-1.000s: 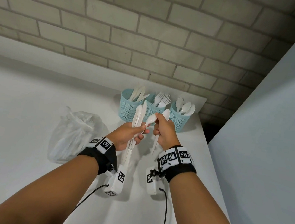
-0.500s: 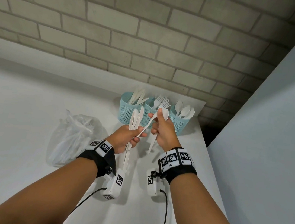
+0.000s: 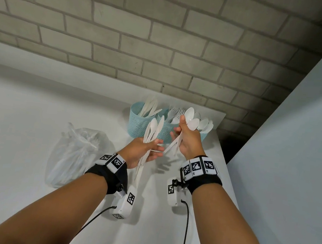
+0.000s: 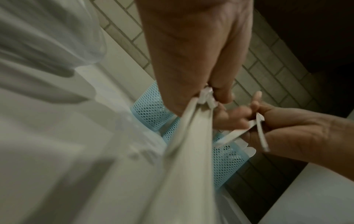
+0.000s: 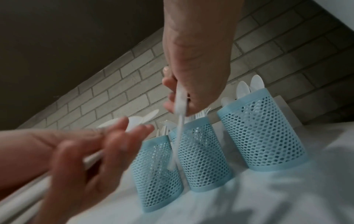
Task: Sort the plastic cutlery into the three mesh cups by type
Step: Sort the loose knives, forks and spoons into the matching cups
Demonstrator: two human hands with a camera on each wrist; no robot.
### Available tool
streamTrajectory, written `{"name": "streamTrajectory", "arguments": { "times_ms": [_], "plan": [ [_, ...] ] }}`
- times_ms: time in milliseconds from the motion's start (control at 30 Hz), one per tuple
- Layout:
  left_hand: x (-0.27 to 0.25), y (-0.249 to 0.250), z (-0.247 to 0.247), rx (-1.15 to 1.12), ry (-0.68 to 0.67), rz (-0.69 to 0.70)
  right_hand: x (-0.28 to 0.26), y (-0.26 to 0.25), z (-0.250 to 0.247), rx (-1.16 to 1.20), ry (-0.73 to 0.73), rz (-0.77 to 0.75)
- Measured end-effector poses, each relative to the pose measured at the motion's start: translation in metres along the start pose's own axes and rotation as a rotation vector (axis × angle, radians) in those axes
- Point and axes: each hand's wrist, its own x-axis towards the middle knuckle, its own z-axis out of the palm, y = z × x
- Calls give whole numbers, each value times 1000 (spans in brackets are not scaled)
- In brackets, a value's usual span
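Note:
Three light-blue mesh cups stand in a row at the table's back right: the left cup [image 3: 139, 122] holds knives, the middle cup [image 3: 166, 131] forks, the right cup [image 3: 203, 136] spoons. My left hand [image 3: 148, 150] grips a bundle of white cutlery [image 3: 152, 131], a spoon and knives pointing up, in front of the left and middle cups. My right hand [image 3: 184, 136] grips two white spoons [image 3: 191, 119] by their handles, bowls up, just in front of the right cup. In the right wrist view the spoon handles [image 5: 181, 106] hang before the middle cup [image 5: 203, 159].
A clear plastic bag [image 3: 76, 152] with more white cutlery lies on the white table [image 3: 25, 126] left of my hands. A brick wall [image 3: 165, 42] runs behind the cups. A grey panel [image 3: 292, 157] borders the table's right edge.
My right hand has drawn a second spoon out of the left hand's bundle and risen to the right, toward the spoon cup. The left hand keeps the rest of the bundle.

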Motion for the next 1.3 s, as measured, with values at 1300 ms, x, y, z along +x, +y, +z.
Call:
{"name": "streamTrajectory", "arguments": {
  "times_ms": [1300],
  "plan": [
    [-2, 7, 3, 58, -223, -231, 6, 3, -3, 117, -87, 101]
  ]
}}
